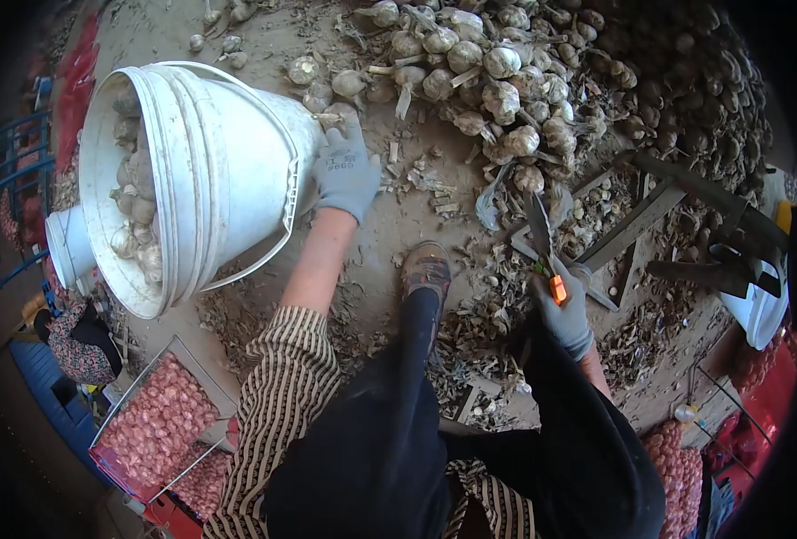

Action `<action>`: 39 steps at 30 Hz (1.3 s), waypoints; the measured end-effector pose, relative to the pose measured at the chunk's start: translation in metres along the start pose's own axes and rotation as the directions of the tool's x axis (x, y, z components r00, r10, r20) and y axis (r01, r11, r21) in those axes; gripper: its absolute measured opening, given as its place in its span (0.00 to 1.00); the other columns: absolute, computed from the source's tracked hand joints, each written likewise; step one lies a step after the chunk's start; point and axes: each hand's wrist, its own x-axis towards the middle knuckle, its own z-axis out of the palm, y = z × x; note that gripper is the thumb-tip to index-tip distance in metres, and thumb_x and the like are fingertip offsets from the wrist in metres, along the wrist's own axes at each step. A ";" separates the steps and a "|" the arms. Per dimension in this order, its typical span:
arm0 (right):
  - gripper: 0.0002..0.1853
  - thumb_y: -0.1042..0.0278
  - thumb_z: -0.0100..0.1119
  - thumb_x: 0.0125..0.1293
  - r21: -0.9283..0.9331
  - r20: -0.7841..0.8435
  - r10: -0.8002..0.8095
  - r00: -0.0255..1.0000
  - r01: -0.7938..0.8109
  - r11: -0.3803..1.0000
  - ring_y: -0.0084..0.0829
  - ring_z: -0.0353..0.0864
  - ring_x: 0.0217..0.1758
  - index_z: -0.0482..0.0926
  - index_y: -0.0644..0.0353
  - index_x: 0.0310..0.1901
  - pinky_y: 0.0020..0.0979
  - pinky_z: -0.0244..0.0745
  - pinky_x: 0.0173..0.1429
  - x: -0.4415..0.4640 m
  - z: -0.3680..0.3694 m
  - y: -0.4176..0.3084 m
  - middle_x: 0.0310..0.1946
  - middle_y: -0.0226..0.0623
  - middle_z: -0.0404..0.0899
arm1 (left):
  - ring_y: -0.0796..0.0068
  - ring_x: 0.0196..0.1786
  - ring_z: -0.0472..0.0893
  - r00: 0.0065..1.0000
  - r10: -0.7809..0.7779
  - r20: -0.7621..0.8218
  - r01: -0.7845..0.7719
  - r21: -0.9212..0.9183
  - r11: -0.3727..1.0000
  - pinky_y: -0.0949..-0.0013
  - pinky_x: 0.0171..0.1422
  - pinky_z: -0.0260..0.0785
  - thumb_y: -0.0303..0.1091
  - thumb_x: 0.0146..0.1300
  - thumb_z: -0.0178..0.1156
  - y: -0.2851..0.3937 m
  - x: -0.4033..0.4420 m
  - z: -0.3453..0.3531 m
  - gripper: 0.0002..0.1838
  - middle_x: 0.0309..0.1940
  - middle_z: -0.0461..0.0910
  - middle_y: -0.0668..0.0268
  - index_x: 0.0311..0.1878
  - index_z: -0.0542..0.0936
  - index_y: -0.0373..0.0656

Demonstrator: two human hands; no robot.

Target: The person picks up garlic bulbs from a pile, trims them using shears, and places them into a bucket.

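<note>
My left hand [346,171], in a grey glove, is by the base of the white bucket [228,171]. Its fingers are closed at a garlic bulb [340,115], partly hidden by them. Garlic bulbs [142,211] lie inside the bucket, whose wire handle hangs down its near side. My right hand [565,313], also gloved in grey, grips shears [557,286] with an orange handle; the dark blades point at the garlic heap [506,81]. Bulbs with stems still on make up this heap.
A dark metal frame [637,220] stands at the right beside a white container [758,310]. Dry stems and skins [470,332] litter the ground around my shoe [426,268]. Crates of garlic [160,418] stand at lower left, near a seated person [84,346].
</note>
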 end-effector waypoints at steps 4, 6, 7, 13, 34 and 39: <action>0.19 0.74 0.63 0.68 0.116 -0.032 0.089 0.996 -0.084 0.990 0.21 0.73 0.30 0.77 0.69 0.59 0.26 0.71 0.37 0.000 0.004 0.010 0.29 0.33 0.79 | 0.48 0.44 0.87 0.985 -0.161 0.058 0.158 0.061 0.986 0.53 0.46 0.81 0.32 0.62 0.61 -0.019 0.045 0.033 0.40 0.61 0.68 0.39 0.77 0.57 0.43; 0.19 0.74 0.63 0.68 0.075 -0.065 0.044 0.997 -0.039 0.996 0.20 0.73 0.31 0.77 0.69 0.59 0.26 0.71 0.38 -0.001 0.003 0.016 0.29 0.32 0.79 | 0.53 0.44 0.88 0.980 -0.196 -0.028 0.197 0.060 0.979 0.58 0.46 0.81 0.33 0.64 0.61 -0.020 0.063 0.032 0.29 0.60 0.70 0.39 0.67 0.65 0.42; 0.19 0.74 0.63 0.68 0.020 -0.046 0.008 0.999 -0.007 1.000 0.20 0.73 0.32 0.78 0.69 0.59 0.26 0.71 0.38 0.000 0.001 0.018 0.30 0.32 0.79 | 0.54 0.45 0.88 0.982 -0.177 -0.068 0.177 -0.005 0.984 0.59 0.47 0.81 0.33 0.64 0.61 -0.021 0.067 0.027 0.25 0.60 0.70 0.40 0.62 0.68 0.41; 0.20 0.73 0.65 0.66 -0.017 0.033 0.001 0.999 0.000 1.000 0.23 0.76 0.33 0.77 0.68 0.58 0.27 0.73 0.42 -0.005 -0.004 0.012 0.31 0.39 0.80 | 0.63 0.59 0.80 0.990 0.144 0.000 -0.033 -0.974 0.226 0.61 0.62 0.76 0.30 0.60 0.61 -0.017 0.012 0.019 0.32 0.60 0.78 0.55 0.70 0.71 0.41; 0.31 0.61 0.63 0.65 -0.231 0.268 -0.115 0.957 0.180 0.956 0.53 0.83 0.32 0.70 0.50 0.71 0.45 0.76 0.39 -0.001 -0.002 -0.015 0.26 0.53 0.80 | 0.73 0.53 0.77 0.887 0.414 0.207 0.352 -0.882 -0.313 0.71 0.58 0.74 0.31 0.55 0.63 0.051 -0.103 -0.013 0.55 0.60 0.73 0.53 0.83 0.43 0.45; 0.31 0.60 0.62 0.66 -0.264 0.289 -0.075 0.954 0.155 0.952 0.54 0.84 0.34 0.70 0.50 0.71 0.46 0.77 0.40 0.001 0.002 -0.009 0.28 0.54 0.81 | 0.67 0.56 0.78 0.854 0.453 0.255 0.412 -0.864 -0.291 0.66 0.59 0.79 0.29 0.51 0.63 0.047 -0.102 -0.009 0.57 0.64 0.69 0.48 0.83 0.43 0.44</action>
